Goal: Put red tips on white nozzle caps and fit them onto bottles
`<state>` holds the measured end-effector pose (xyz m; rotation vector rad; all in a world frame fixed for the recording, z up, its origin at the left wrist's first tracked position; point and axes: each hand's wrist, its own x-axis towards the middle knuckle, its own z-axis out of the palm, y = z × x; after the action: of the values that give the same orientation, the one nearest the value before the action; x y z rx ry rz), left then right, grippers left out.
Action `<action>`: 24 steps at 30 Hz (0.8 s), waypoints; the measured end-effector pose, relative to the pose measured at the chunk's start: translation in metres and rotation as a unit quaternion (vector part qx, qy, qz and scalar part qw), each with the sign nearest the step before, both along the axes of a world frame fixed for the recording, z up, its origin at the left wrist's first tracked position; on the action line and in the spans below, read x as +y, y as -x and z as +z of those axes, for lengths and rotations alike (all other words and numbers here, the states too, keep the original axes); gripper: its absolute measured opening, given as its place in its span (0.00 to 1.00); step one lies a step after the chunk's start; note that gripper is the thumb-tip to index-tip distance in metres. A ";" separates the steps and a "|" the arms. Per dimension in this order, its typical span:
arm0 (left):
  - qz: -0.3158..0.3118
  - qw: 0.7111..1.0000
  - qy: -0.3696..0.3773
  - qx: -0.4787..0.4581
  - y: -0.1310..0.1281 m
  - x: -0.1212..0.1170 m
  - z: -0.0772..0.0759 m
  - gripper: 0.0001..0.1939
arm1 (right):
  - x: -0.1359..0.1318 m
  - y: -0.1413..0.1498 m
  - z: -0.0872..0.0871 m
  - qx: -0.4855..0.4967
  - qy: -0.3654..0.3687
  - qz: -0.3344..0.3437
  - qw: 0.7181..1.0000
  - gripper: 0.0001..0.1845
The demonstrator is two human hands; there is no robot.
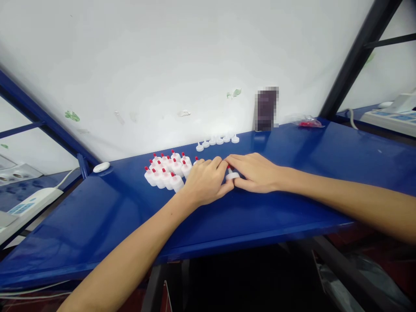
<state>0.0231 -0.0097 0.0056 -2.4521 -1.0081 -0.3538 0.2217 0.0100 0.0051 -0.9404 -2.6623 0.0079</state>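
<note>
My left hand [208, 178] and my right hand [256, 172] meet over the blue table. Between them is a white nozzle cap [232, 176] with a small red tip [229, 167]. Both thumbs press on the near side of its white base, and the index fingers curl around the red tip. The fingers of both hands are closed, and they partly cover the cap. Just left of my left hand stands a cluster of small white bottles [176, 182] with red tips, several of them close together. One more red tip [196, 159] shows behind my left fingers.
Several white nozzle caps [219, 140] without red tips stand in a row near the wall. A clear bag with red pieces [310, 124] lies at the back right of the blue table [286, 221]. A pixelated dark rectangle [267, 110] leans against the wall. A white oval case [102, 167] sits at left.
</note>
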 end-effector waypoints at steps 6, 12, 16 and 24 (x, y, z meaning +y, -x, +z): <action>0.008 1.000 -0.007 0.021 0.000 0.001 0.001 0.19 | 0.005 -0.002 -0.003 -0.006 0.004 0.019 1.000 0.11; -0.006 0.999 -0.038 0.000 0.001 0.003 0.001 0.15 | 0.003 0.001 -0.002 0.018 -0.003 0.004 1.000 0.12; -0.039 0.998 -0.055 -0.012 0.003 0.004 0.002 0.13 | 0.004 0.001 -0.004 0.035 0.006 0.001 0.999 0.17; -0.090 0.992 -0.086 -0.027 0.005 0.007 -0.001 0.13 | 0.006 -0.001 -0.005 0.100 0.069 0.028 0.992 0.25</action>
<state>0.0181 -0.0023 0.0042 -2.3925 -0.7452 -0.5446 0.2230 0.0160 -0.0004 -0.8560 -2.5269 0.2877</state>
